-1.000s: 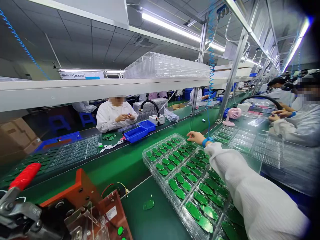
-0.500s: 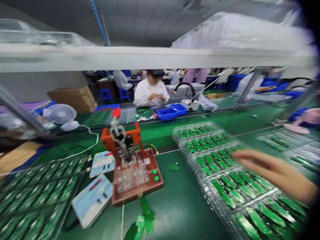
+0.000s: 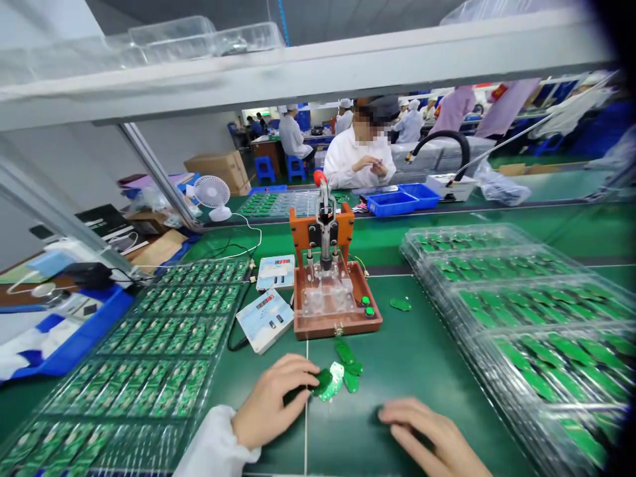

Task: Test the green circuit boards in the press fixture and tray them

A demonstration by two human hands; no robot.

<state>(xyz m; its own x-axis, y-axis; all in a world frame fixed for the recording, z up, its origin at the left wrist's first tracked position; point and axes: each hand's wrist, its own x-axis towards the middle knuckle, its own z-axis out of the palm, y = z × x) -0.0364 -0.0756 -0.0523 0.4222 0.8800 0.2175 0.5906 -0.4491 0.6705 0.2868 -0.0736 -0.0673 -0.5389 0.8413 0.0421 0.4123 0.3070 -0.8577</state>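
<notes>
My left hand [image 3: 275, 401] is at the front middle of the bench, its thumb and fingers closed on the edge of a green circuit board [image 3: 324, 382]. That board lies against a lighter, shinier one [image 3: 336, 377], and a few more green boards [image 3: 350, 363] overlap just beyond. To the right, my right hand [image 3: 427, 427] hovers low over the green mat with fingers stretched and apart; no object shows in it, though its fingertips are slightly blurred. Behind the boards stands a test fixture [image 3: 338, 285] with a wooden base, clear plate and red-tipped toggle clamp.
Left of me lies a tray of circuit boards [image 3: 169, 331]; on the right are stacked clear trays of boards [image 3: 497, 291]. Two meter boxes [image 3: 265, 321] sit beside the fixture. A single board [image 3: 400, 304] lies right of it. Across the bench, a person [image 3: 358, 159] works.
The view has swung left and down. My right hand has come from over the right-hand trays to the mat in front. My left hand has entered and closed on a circuit board.
</notes>
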